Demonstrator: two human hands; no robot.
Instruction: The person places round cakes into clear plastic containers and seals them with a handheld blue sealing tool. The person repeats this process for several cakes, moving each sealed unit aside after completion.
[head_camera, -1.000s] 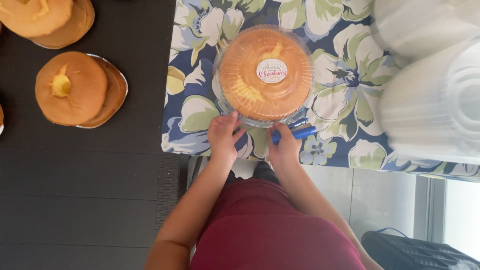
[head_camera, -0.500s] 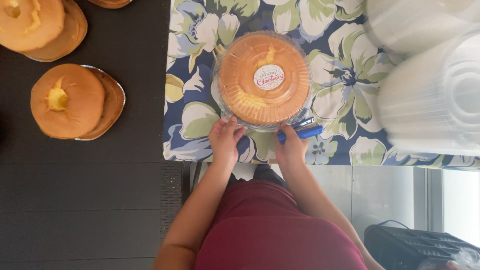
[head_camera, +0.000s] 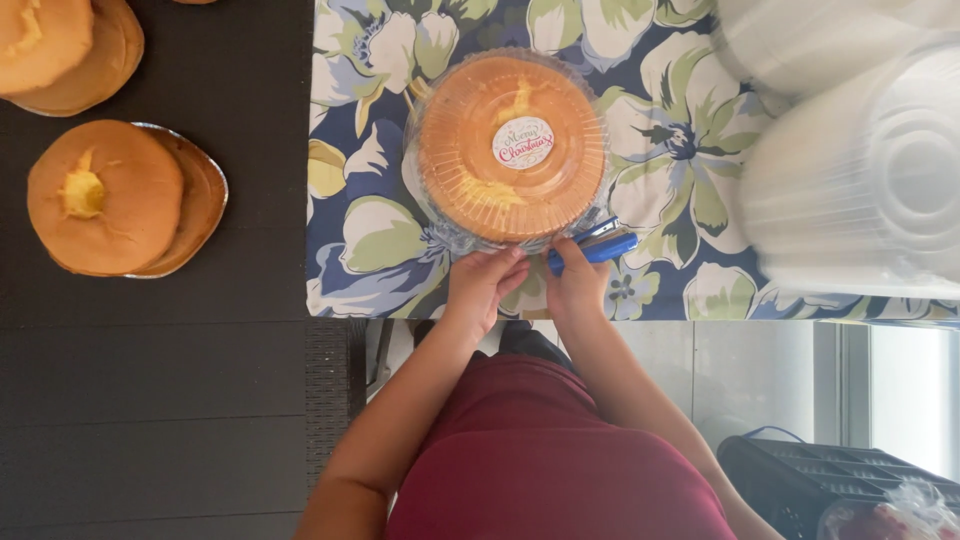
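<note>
Just beside the left hand (head_camera: 482, 285), right hand (head_camera: 577, 285) holds blue stapler (head_camera: 595, 243) against cake container (head_camera: 510, 145).

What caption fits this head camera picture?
Two hands, left and right, staple a boxed cake.

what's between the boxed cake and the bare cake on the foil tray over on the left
In the head view, only flowered tablecloth and then bare dark table lie between the cake in its clear container and the unboxed cake.
</note>
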